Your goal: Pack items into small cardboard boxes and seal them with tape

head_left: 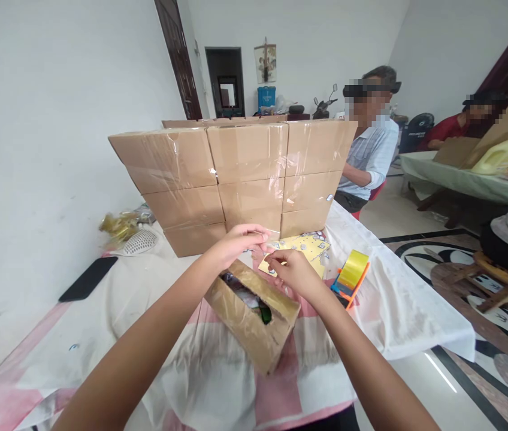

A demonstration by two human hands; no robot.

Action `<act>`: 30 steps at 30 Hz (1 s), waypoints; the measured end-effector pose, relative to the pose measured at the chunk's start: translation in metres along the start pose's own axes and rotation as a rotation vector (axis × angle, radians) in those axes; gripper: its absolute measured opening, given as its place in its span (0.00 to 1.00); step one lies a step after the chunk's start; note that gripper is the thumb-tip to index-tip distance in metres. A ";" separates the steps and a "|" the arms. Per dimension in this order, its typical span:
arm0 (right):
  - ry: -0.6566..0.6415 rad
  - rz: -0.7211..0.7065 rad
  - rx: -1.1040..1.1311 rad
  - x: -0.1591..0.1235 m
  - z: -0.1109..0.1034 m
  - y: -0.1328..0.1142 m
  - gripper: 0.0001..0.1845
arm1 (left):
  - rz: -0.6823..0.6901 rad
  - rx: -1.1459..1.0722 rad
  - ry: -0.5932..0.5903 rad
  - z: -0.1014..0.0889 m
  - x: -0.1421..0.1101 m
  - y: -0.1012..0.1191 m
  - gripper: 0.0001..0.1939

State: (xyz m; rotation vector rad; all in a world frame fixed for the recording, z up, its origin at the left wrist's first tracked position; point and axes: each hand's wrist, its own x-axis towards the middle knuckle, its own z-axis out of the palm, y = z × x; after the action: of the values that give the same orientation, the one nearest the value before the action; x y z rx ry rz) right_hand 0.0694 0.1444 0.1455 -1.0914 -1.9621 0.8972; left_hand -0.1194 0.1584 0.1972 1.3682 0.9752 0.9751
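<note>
Head view: black slab (87, 279) far left on the cloth (155, 311), box stack (249, 179) behind. My left hand (238, 244) has fingers bent close together, just beyond the small box (254, 338), slot up on the cloth between my arms. My right hand (296, 272), fingers curled, nearly meets it by the yellow sheet (314, 254); can't tell what either pinches. Tape dispenser (351, 275) right, co-worker (377, 146) beyond.

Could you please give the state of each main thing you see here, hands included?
Left hand, fingers bent, grip unclear
Right hand, fingers bent, grip unclear
Small box, slot open, things inside
Large boxes, stacked, taped
Tape, mounted on its dispenser
Yellow sheet, spread out, partly hidden
Black slab, lying flat
Gold wrapper, crumpled
Tablecloth, wrinkled
</note>
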 end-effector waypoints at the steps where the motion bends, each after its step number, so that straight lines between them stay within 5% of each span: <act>1: 0.002 0.005 -0.018 0.003 -0.002 0.001 0.14 | 0.014 0.000 0.012 0.000 -0.003 0.000 0.13; 6: 0.134 -0.070 -0.142 0.009 0.003 0.006 0.14 | 0.047 0.046 0.020 -0.001 -0.016 0.010 0.11; 17: 0.363 -0.305 -0.354 -0.008 -0.006 0.030 0.14 | -0.158 0.409 -0.043 -0.023 -0.058 0.053 0.11; 23: 0.376 -0.442 -0.598 -0.009 -0.016 0.030 0.17 | -0.293 0.446 0.012 -0.018 -0.108 0.038 0.18; 30: 0.309 -0.553 -0.638 -0.016 -0.009 0.031 0.16 | -0.180 0.127 0.248 -0.002 -0.141 0.008 0.27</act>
State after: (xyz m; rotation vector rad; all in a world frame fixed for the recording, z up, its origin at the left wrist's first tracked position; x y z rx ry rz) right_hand 0.0952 0.1449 0.1208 -0.8586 -2.1572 -0.2006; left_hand -0.1649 0.0250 0.2034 1.2565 1.3430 0.9740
